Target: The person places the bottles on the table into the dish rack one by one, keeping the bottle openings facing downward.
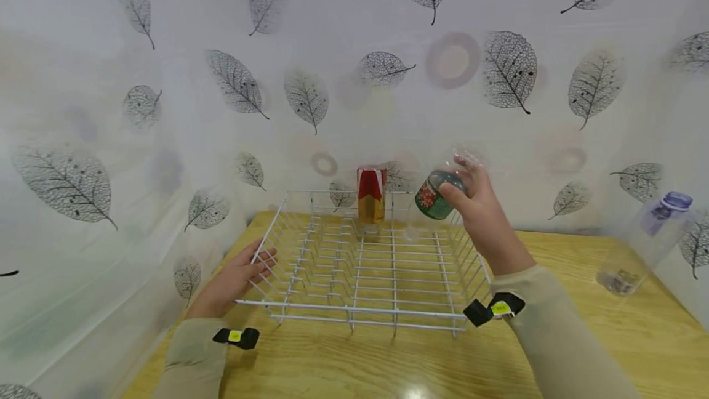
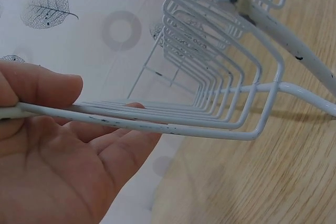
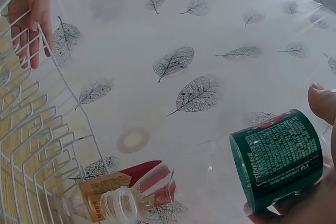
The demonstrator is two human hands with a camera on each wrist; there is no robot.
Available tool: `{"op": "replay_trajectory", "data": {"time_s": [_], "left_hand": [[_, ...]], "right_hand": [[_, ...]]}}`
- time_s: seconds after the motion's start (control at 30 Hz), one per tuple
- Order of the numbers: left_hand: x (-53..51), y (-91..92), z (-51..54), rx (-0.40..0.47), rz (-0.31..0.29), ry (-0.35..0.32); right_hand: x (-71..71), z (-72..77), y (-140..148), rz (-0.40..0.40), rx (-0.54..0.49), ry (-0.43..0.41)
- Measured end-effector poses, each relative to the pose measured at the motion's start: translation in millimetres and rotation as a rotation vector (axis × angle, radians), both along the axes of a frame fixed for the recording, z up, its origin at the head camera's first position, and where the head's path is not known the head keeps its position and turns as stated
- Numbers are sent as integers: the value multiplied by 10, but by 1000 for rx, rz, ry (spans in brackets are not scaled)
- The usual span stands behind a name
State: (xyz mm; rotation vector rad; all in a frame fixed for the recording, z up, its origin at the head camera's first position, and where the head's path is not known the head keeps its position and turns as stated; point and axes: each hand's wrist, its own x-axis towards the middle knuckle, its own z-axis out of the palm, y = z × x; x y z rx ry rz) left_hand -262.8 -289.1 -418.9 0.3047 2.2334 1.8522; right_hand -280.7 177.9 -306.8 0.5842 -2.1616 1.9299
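A white wire dish rack (image 1: 376,310) sits on the wooden table. My left hand (image 1: 238,279) grips its left side, the thumb (image 2: 58,87) above the rim wire and the fingers beneath. My right hand (image 1: 476,208) holds a clear plastic bottle with a green label (image 1: 434,196) over the rack's right half. This bottle is tilted, its neck pointing down and left; whether the neck touches the wires I cannot tell. A bottle with a red and gold label (image 1: 371,196) stands neck down at the rack's back; its neck (image 3: 65,206) is among the wires.
A clear bottle with a purple top (image 1: 645,245) stands on the table (image 1: 570,325) to the right, beyond my right arm. A pale curtain with leaf prints (image 1: 354,116) hangs behind the table and along its left side.
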Motion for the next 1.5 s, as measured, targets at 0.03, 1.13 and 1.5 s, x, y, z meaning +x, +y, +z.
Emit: {"op": "replay_trajectory", "data": {"time_s": [0.03,1.13,1.5], "left_hand": [[-3,-5,-2,-5,-1,0],[-25,-64,-17,-56,-15,4],[-42,-58,-18,-54,-11,1]], "right_hand": [[-30,11,-20,0,-3,-4],[-1030,-359,-454,-183,155,-233],[-1216,-538,-457,-220,268,-233]]}}
